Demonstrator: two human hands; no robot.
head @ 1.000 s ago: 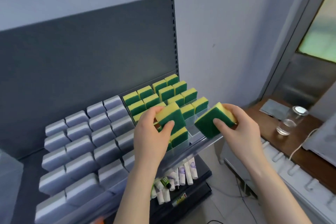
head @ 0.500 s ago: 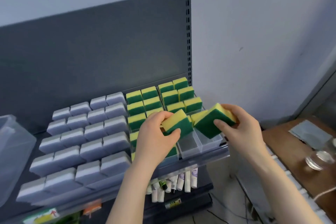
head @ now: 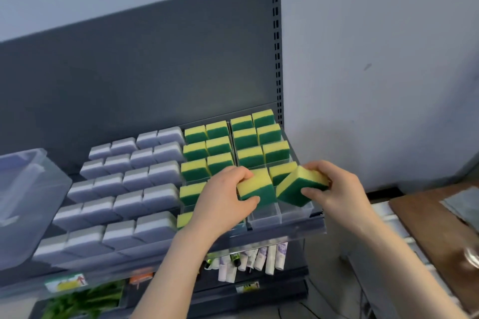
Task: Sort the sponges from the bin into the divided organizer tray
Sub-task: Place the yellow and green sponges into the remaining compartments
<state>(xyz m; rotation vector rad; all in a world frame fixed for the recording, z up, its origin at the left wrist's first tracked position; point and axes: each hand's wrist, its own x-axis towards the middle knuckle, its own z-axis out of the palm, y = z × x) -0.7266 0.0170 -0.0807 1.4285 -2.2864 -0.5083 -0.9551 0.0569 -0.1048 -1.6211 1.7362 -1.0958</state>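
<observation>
My left hand (head: pixel 223 199) grips a yellow-and-green sponge (head: pixel 256 188) just above the front cells of the clear divided organizer tray (head: pixel 264 217). Beside it, my right hand (head: pixel 334 186) holds a second yellow-and-green sponge (head: pixel 298 188), tilted over the front right cells. Those two front cells show clear plastic with nothing in them. Behind them, several yellow-and-green sponges (head: pixel 243 142) stand upright in rows. To the left, several grey sponges (head: pixel 124 189) fill their own rows. A clear plastic bin (head: pixel 23 202) sits at the far left.
The tray lies on a dark grey shelf unit with a tall back panel (head: pixel 129 72). Tubes (head: pixel 259 259) hang on the shelf below. Green produce (head: pixel 83 300) lies at the lower left. A brown wooden table (head: pixel 440 220) stands to the right.
Both hands have kept their sponges and lowered them toward the front right cells. The view has shifted left, so the bin shows more and the table less.
</observation>
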